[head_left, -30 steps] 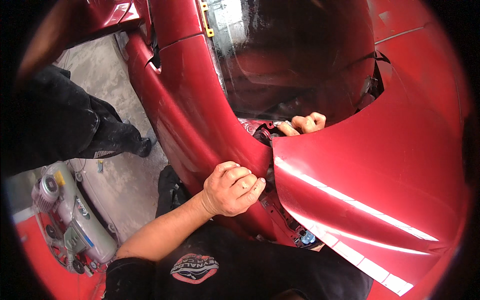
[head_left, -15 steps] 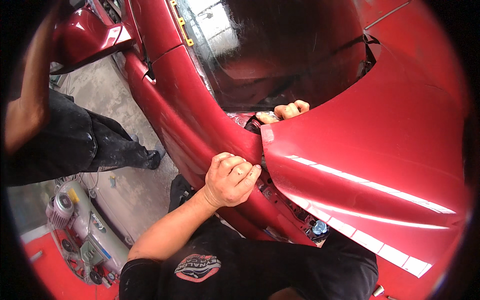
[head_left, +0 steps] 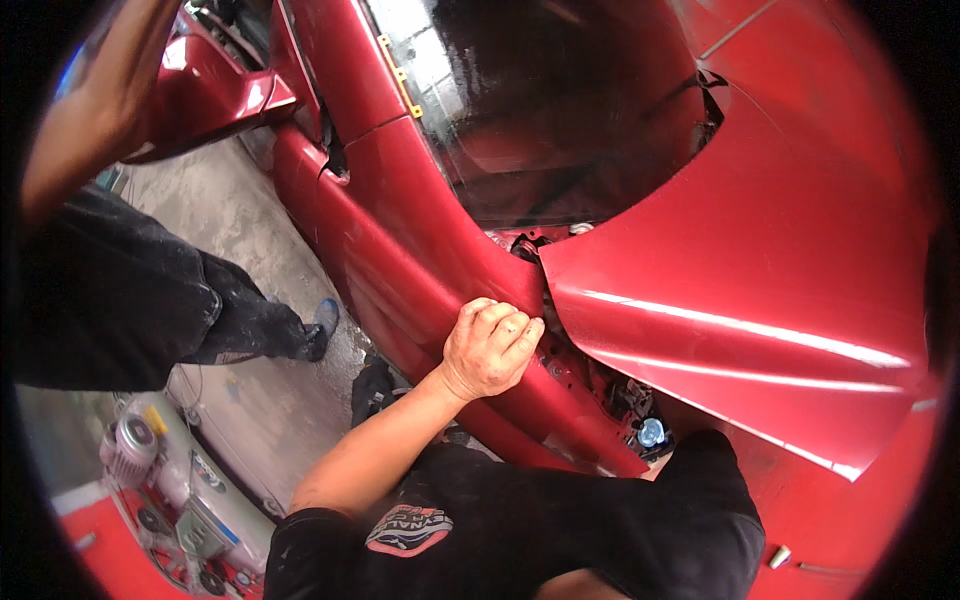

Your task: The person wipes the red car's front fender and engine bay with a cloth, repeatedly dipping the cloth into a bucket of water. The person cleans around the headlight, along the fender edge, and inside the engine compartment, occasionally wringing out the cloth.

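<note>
My left hand [head_left: 492, 350] lies curled at the upper edge of a glossy red car fender [head_left: 425, 240], its fingertips tucked out of sight. The bare left forearm comes from a short black sleeve at the lower edge. Beside the fender, a large red hood [head_left: 730, 280] stands raised, a dark gap between the two panels. Through that gap a bluish cap [head_left: 650, 432] and parts of the engine bay show. My right hand is hidden; a black-clothed shoulder [head_left: 710, 480] reaches towards the hood's lower edge.
Beyond the hood's curved edge is the dark windshield [head_left: 560, 130], with yellow clips [head_left: 407, 82] along its side. A co-worker's arm [head_left: 100, 125] and dark trousers [head_left: 130, 290] are by the red side mirror [head_left: 215, 95]. A grey air compressor [head_left: 180, 470] stands at lower left.
The fingers seen at the hood's rear edge are out of sight. The hood's lower front corner has risen in the picture, widening the gap. My left hand stays at the fender edge.
</note>
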Action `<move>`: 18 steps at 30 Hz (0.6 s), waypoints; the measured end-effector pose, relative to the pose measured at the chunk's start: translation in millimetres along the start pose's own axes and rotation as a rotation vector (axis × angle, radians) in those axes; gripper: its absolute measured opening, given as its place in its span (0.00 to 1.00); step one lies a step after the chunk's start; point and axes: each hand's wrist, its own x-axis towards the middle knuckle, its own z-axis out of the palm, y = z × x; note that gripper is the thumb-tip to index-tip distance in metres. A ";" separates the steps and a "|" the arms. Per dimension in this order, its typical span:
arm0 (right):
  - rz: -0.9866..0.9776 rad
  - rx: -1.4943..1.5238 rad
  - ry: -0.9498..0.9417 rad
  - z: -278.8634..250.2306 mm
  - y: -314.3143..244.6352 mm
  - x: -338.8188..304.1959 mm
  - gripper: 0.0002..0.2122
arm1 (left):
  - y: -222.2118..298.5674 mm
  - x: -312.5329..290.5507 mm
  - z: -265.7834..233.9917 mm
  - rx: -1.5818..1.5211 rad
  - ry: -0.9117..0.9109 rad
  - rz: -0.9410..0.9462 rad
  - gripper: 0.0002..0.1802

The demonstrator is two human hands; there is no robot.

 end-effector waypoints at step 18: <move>0.554 0.694 0.849 -60.8 -159.2 -136.2 0.09 | 123.3 84.0 -31.6 -0.779 -0.287 0.080 0.23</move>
